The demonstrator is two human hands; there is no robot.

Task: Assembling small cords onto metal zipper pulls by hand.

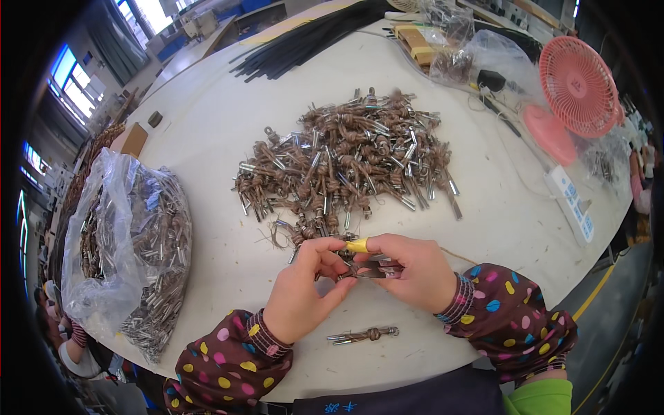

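My left hand (304, 287) and my right hand (408, 270) meet over the white table (207, 138), both pinching one small knotted brown cord piece with metal tube ends (356, 266). The right index finger wears a yellow finger cover (357, 245). Just beyond the hands lies a large heap of the same knotted cord and metal pieces (353, 159). One finished-looking piece (363, 335) lies alone on the table below my hands.
A clear plastic bag full of similar pieces (131, 242) sits at the left. A pink fan (574, 90), a white power strip (573, 200), plastic bags (463, 48) and black strips (304, 41) lie at the far side. The table's edge runs close to my body.
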